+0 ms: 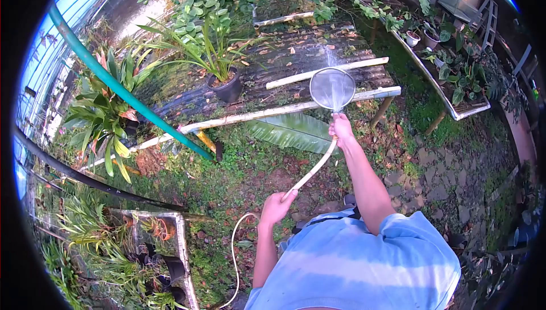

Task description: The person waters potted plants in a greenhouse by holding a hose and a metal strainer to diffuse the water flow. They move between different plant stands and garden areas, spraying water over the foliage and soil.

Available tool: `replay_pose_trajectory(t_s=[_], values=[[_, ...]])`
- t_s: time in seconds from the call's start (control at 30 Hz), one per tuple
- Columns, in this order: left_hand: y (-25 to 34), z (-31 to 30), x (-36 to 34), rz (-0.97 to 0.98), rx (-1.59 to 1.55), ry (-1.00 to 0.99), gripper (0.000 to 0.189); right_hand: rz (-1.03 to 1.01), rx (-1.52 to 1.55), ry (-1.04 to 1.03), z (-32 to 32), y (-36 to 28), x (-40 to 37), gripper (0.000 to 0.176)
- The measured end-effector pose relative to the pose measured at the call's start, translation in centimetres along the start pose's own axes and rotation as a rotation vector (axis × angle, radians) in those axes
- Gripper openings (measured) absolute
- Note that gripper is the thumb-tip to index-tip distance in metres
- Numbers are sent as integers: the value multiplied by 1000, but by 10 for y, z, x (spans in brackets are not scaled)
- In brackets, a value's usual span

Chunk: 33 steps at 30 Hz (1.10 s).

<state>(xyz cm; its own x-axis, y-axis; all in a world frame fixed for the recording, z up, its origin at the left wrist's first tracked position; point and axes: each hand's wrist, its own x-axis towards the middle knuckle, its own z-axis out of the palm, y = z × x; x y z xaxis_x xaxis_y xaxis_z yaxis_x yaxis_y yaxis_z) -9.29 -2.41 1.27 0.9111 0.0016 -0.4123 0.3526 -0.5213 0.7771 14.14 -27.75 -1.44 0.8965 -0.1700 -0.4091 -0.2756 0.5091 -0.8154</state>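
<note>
We are gripping a pale hose [314, 167] with both hands in a leafy garden nursery. Our right hand [341, 128], at the end of an outstretched arm, is wrapping its fingers tightly around the far end of the hose. A round fan of water [333, 88] is spreading out just beyond that hand, toward the far side. Our left hand [277, 205] is clasping the hose nearer to us, fingers curled fully around it and thumb pointing along it. From there the hose is dropping in a loose curve to the ground at the near left.

The water is landing on a low bench [307, 54] topped with dark corrugated sheeting and strewn with dry leaves. A bamboo pole [256, 116] is running along the bench's near edge. A potted plant [226, 85] with long green leaves is standing on the bench, to the left of the spray. A large fallen leaf [293, 131] is lying on the ground just below the pole, left of our right hand. A green pipe [125, 94] is slanting across the left side. A rack of potted plants [455, 82] is standing at the far right, well apart from the spray. Our blue shirt [364, 259] is filling the near edge.
</note>
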Motion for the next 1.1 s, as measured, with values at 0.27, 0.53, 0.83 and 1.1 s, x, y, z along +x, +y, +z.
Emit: replay_pose_trajectory(t_s=[0.27, 0.53, 0.83, 1.1], values=[[107, 104, 74, 104, 47, -19, 66, -33, 36, -27, -100, -99, 101, 13], [190, 188, 105, 79, -16, 57, 60, -57, 46, -22, -158, -178, 156, 13], [207, 210, 114, 48, -9, 102, 56, 16, -17, -156, -175, -189, 169, 10], [203, 198, 98, 33, 2, 183, 51, 100, -122, -257, -154, -176, 160, 13]])
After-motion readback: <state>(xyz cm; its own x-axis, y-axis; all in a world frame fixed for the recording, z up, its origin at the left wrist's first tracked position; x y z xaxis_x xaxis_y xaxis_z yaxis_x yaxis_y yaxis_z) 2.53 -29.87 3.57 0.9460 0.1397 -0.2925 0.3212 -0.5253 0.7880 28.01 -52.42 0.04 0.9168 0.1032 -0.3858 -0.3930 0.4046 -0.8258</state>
